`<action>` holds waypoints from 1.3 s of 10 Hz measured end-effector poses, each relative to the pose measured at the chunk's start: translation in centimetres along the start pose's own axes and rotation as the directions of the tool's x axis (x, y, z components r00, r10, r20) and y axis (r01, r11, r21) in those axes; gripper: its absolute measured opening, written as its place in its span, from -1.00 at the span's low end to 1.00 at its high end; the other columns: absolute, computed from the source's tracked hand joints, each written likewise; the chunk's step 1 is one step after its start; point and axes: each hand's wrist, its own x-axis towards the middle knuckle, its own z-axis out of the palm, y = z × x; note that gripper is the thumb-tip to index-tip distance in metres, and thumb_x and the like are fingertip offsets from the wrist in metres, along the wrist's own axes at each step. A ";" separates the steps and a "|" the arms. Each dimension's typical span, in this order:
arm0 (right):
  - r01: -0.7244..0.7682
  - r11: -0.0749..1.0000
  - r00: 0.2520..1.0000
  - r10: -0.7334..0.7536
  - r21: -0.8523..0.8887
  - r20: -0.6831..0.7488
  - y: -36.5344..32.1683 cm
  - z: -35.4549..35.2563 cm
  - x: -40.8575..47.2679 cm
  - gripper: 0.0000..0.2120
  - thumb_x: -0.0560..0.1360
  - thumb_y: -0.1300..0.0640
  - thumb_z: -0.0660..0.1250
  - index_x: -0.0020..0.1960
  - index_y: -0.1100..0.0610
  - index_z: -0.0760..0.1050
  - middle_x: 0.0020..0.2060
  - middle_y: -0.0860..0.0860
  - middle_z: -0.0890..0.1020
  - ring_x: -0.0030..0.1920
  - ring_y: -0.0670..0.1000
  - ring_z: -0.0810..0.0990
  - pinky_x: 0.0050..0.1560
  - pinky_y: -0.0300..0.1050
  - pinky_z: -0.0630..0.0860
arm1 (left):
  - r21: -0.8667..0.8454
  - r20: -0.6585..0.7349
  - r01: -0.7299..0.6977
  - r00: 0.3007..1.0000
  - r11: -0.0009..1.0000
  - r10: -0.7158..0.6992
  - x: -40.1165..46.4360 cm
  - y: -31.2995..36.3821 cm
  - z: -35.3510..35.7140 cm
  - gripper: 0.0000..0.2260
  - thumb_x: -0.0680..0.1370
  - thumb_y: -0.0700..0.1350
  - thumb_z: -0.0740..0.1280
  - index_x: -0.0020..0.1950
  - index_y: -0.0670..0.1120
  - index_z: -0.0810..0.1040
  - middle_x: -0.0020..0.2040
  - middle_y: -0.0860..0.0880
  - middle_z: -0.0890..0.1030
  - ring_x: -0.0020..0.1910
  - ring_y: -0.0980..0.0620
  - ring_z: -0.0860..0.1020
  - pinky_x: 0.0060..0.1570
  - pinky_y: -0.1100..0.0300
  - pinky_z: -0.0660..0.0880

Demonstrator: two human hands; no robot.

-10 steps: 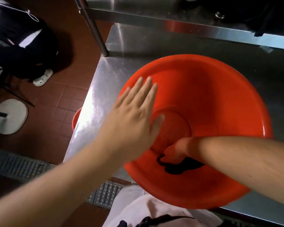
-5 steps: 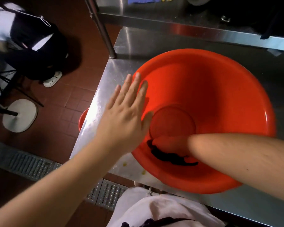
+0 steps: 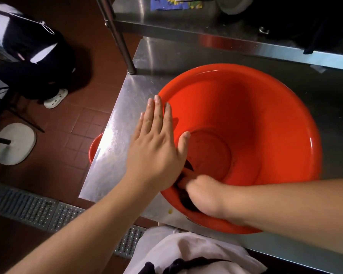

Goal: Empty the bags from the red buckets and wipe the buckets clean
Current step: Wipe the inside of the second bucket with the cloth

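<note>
A large red bucket (image 3: 265,119) sits on the steel table (image 3: 115,147) near its left corner, with nothing in it but my hand and cloth. My left hand (image 3: 156,147) lies flat with fingers spread over the bucket's left rim. My right hand (image 3: 202,194) is down inside the bucket at the near left wall, closed on a dark cloth (image 3: 186,202) pressed against the red plastic. Most of the cloth is hidden under the hand. The round bottom of the bucket (image 3: 208,153) shows small dark specks.
A second red bucket (image 3: 94,149) peeks out below the table's left edge. A steel shelf (image 3: 206,26) runs across the back on a post (image 3: 119,40). Left is red tile floor with a person seated (image 3: 28,62), a white stand base (image 3: 12,144), and a floor drain grate (image 3: 34,208).
My right hand slid the dark cloth leftward along the near inner wall of the bucket. My left hand shifted outward to the left rim. The view moved so the bucket sits further right.
</note>
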 end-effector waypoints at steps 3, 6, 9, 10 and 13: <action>-0.088 0.991 0.960 0.058 0.098 0.273 6.0 2.8 -3.3 -0.73 0.70 0.06 0.05 0.28 0.02 0.45 0.13 0.15 0.53 0.06 0.17 0.56 0.15 0.01 0.54 | 0.016 -0.087 -0.049 0.995 0.999 0.050 0.1 -0.2 1.1 -0.33 0.71 0.24 -0.02 0.68 -0.19 0.13 0.70 -0.19 0.06 0.70 -0.09 -0.01 0.65 -0.06 0.05; -0.036 0.999 0.933 0.048 -0.038 0.358 8.4 2.2 7.0 -0.64 0.58 -0.01 0.30 0.32 0.09 0.56 0.27 0.11 0.58 0.31 0.18 0.53 0.26 0.01 0.47 | 0.053 -0.068 -0.090 0.993 0.995 0.093 0.5 0.0 1.1 -0.34 0.71 0.20 0.02 0.68 -0.20 0.13 0.70 -0.19 0.07 0.70 -0.10 -0.02 0.65 -0.05 0.03; -0.008 0.999 0.999 0.006 0.040 0.053 3.5 3.4 1.8 -0.62 0.68 0.13 0.10 0.47 0.11 0.37 0.52 0.14 0.31 0.43 0.17 0.38 0.37 -0.02 0.31 | 0.056 -0.040 -0.104 0.994 0.993 0.106 0.6 0.0 1.0 -0.33 0.71 0.21 -0.02 0.69 -0.20 0.08 0.71 -0.18 0.01 0.70 -0.09 -0.08 0.65 -0.06 -0.01; -0.057 0.980 0.993 0.035 0.192 0.116 3.2 1.6 -4.4 -0.67 0.69 0.18 0.07 0.42 0.17 0.39 0.33 0.23 0.44 0.22 0.24 0.51 0.18 0.05 0.44 | 0.064 -0.037 -0.108 0.993 0.992 0.110 0.6 -0.2 1.0 -0.33 0.71 0.22 -0.03 0.69 -0.20 0.08 0.71 -0.18 0.01 0.70 -0.09 -0.08 0.65 -0.06 -0.01; -0.223 0.960 0.801 0.279 -0.169 0.530 9.7 1.1 -4.1 -0.48 0.70 0.05 0.09 0.61 0.15 0.09 0.48 0.25 0.27 0.27 0.26 0.48 0.21 0.12 0.47 | 0.062 -0.030 -0.138 0.990 0.988 0.140 0.9 -0.4 1.1 -0.32 0.71 0.23 -0.04 0.69 -0.19 0.10 0.71 -0.17 0.00 0.70 -0.08 -0.08 0.65 -0.07 0.01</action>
